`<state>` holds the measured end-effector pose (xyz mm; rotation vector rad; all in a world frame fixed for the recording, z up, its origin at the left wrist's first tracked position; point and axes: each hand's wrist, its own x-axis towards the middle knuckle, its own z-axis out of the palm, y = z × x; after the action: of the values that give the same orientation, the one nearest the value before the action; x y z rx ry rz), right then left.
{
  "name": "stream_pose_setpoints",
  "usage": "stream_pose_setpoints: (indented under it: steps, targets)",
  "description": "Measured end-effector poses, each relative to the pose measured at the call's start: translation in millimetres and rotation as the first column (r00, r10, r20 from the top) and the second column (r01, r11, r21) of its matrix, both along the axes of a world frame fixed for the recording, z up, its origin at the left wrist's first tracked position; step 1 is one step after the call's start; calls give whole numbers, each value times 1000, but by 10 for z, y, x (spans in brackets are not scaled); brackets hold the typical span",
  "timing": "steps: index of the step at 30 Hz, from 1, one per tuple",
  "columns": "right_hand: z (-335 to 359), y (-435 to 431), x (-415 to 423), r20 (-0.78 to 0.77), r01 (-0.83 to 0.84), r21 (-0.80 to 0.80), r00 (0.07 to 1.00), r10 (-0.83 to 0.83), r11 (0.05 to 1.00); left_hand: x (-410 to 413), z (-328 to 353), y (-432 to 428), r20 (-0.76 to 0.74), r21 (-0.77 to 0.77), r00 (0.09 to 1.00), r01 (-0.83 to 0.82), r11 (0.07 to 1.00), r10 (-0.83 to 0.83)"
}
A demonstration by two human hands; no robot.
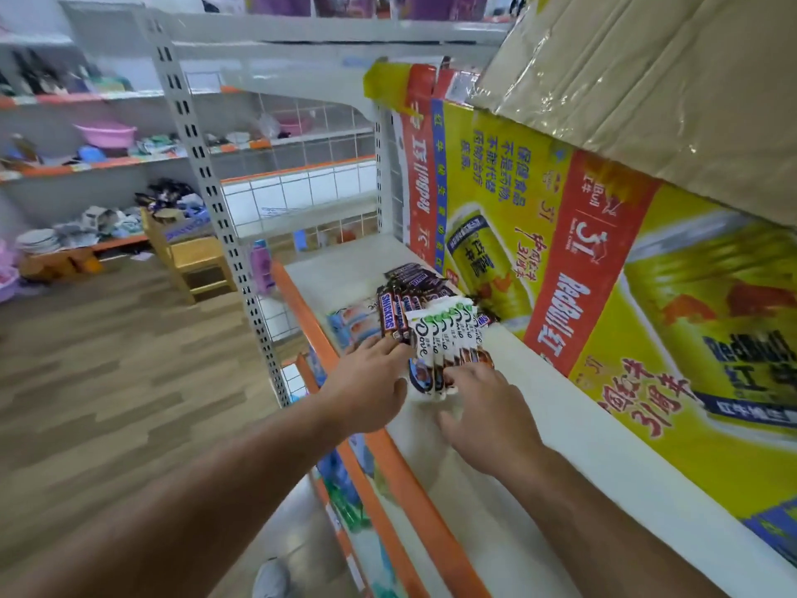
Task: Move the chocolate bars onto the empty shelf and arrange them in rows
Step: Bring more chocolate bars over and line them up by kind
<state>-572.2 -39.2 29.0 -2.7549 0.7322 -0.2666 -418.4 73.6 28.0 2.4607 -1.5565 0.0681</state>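
Head: left hand [371, 381], right hand [487, 407] touch roughly five Dove bars [440, 338].

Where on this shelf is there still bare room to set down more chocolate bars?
Bare shelf runs on the near side of the left hand and right hand, between the orange front lip and the Red Bull carton. A smaller patch lies at the far end, beyond the purple bars. The middle is crowded with Snickers bars and white Dove bars.
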Motion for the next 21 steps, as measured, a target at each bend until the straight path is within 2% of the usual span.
stream_pose_setpoints:
  steps: [3, 5, 7, 12, 18, 21]
  targets:
    - [-28, -10, 271, 20, 78, -48, 997, -78, 996, 440, -13, -169, 7, -3, 998, 59, 998, -59]
    - [-44, -8, 428, 10, 146, -79, 989, -146, 986, 794, -43, -314, 63, 17, 988, 138, 990, -138]
    - [-53, 8, 569, -33, 218, -97, 975, -222, 971, 1138, -84, -463, 117, 38, 964, 235, 971, -238]
    - [-72, 165, 871, -159, 398, -139, 895, -417, 907, 1686, -106, -717, 143, 102, 883, 436, 894, -447]
    - [-56, 428, 1143, -148, 577, -100, 797, -586, 810, 2008, -84, -848, 110, 115, 782, 604, 789, -614]
    - [-78, 492, 1230, -137, 627, -81, 763, -631, 775, 2122, -35, -885, 32, 106, 743, 663, 742, -668]
